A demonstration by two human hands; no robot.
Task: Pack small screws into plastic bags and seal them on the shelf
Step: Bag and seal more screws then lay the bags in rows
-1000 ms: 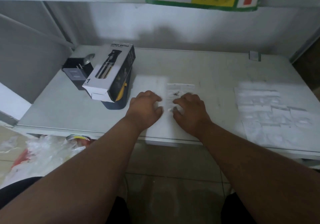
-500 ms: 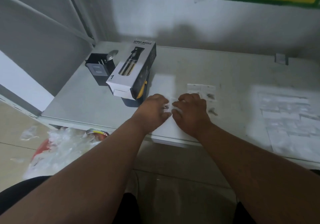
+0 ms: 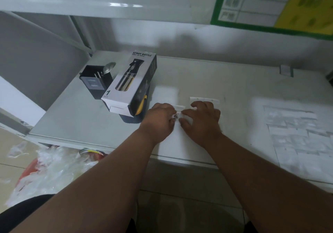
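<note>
- The left hand point(image 3: 160, 119) pinches small screws point(image 3: 175, 115) at its fingertips; the right hand point(image 3: 201, 120), fingers curled, holds a small plastic bag point(image 3: 187, 120) flat on the shelf point(image 3: 90, 124).
- Screws and bag mouth sit touching between the two hands; the left is nearer the screws.
- More bags point(image 3: 295, 130) lie well apart to the right; a spray bottle box point(image 3: 129, 83) stands left.
</note>
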